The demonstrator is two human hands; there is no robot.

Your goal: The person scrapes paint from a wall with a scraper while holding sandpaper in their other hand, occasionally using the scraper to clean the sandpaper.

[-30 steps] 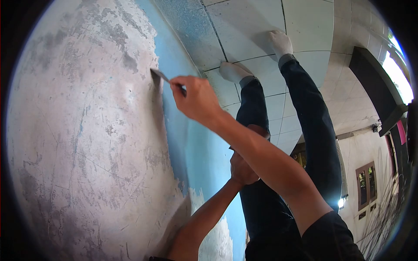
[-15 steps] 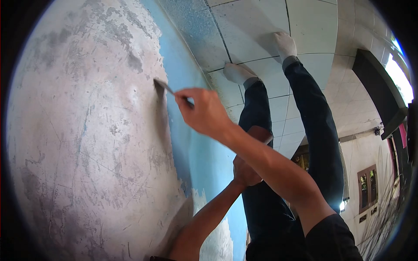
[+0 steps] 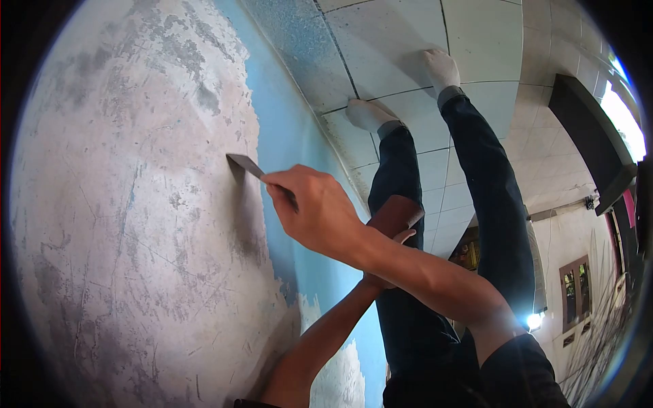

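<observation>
While the right hand (image 3: 309, 207) grips a scraper (image 3: 246, 165) at a patchy wall (image 3: 136, 238), the left hand (image 3: 378, 279) holds a curled reddish-brown sheet (image 3: 396, 213).
Closed around the handle, the right hand has the scraper's flat blade pointing away from its fingers, over the scuffed pinkish-grey surface; whether the edge touches is hard to tell. Just beside the right hand, a strip of blue paint (image 3: 303, 224) borders the bare patch. Crossing above the left hand, the right forearm (image 3: 435, 275) partly hides its grip on the sheet, which lies beyond that forearm, in front of dark trousers (image 3: 491, 183). Well beyond both hands, 2 feet (image 3: 442, 70) rest on pale floor tiles (image 3: 388, 34).
</observation>
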